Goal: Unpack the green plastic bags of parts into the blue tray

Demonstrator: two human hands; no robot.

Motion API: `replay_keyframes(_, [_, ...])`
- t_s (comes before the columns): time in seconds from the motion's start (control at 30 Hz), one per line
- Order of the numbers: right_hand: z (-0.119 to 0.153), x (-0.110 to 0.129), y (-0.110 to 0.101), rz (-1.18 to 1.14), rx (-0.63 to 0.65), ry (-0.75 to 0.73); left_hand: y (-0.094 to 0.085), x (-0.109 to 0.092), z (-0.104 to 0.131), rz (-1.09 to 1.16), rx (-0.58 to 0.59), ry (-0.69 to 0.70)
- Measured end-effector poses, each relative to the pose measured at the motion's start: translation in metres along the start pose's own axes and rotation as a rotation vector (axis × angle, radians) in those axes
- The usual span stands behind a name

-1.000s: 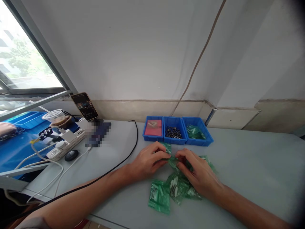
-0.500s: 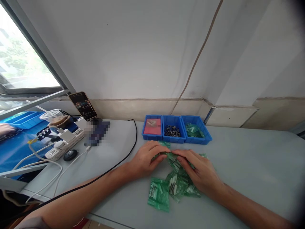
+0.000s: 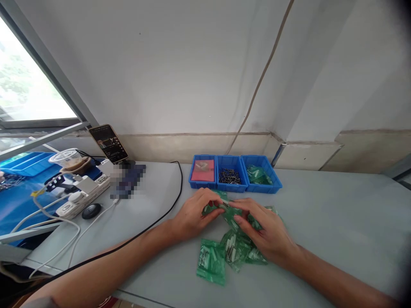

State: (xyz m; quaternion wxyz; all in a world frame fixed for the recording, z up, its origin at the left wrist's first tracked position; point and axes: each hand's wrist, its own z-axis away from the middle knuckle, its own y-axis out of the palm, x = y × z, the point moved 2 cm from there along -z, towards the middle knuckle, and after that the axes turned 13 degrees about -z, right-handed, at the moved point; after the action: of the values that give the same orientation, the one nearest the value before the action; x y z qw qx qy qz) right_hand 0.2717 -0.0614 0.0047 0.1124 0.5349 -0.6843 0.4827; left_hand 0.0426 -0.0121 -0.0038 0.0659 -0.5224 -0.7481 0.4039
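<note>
A green plastic bag (image 3: 231,217) lies between my two hands, over a pile of similar bags. My left hand (image 3: 194,214) is closed, thumb and fingers pinching its left edge. From the other side my right hand (image 3: 268,229) has bent fingers on the same bag, thumb below. A small, shiny, slim piece (image 3: 226,203) shows at the fingertips; its kind is unclear. Below the hands, a green bag with slim white and metal pieces (image 3: 231,249) touches a flat green packet (image 3: 211,261). My right hand partly hides the other bags.
Three joined blue bins stand behind the hands: one with a pink sheet (image 3: 203,171), one with metal screws (image 3: 229,176), one with green bags (image 3: 259,175). A black cable (image 3: 167,214) crosses over my left forearm. Leftward are a phone (image 3: 109,143) and a power strip (image 3: 83,199).
My fingertips have drawn slightly apart, and the small shiny piece between them shows more clearly. The whole view has shifted a little; bins and packets stay in place.
</note>
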Motion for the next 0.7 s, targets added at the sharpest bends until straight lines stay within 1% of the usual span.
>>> replay_keyframes(0.07, [0.0014, -0.0034, 0.0016, 0.001, -0.004, 0.068, 0.0016, 0.0014, 0.0028, 0.007, 0.011, -0.04])
replay_keyframes(0.17, [0.0024, -0.0065, 0.0038, -0.007, -0.021, 0.128, 0.0013, -0.0001, 0.0034, -0.002, 0.036, -0.028])
replay_keyframes(0.23, [0.0017, -0.0059, 0.0043, -0.017, -0.035, 0.124, 0.0001, -0.0027, 0.0017, -0.034, 0.061, 0.028])
replay_keyframes(0.3, [0.0002, -0.0035, 0.0037, -0.016, -0.048, 0.092, -0.0013, -0.0044, 0.0001, -0.053, 0.057, 0.068])
replay_keyframes(0.47, [-0.0023, 0.0023, 0.0009, 0.017, -0.008, -0.013, -0.0017, -0.0027, 0.0, -0.103, -0.029, 0.087])
replay_keyframes(0.6, [-0.001, 0.0003, 0.0, 0.049, -0.019, -0.008, -0.0033, -0.0034, -0.001, -0.126, -0.101, 0.108])
replay_keyframes(0.7, [0.0004, -0.0021, 0.0012, 0.042, -0.019, 0.02, -0.0064, -0.0054, -0.0033, -0.082, -0.09, 0.083])
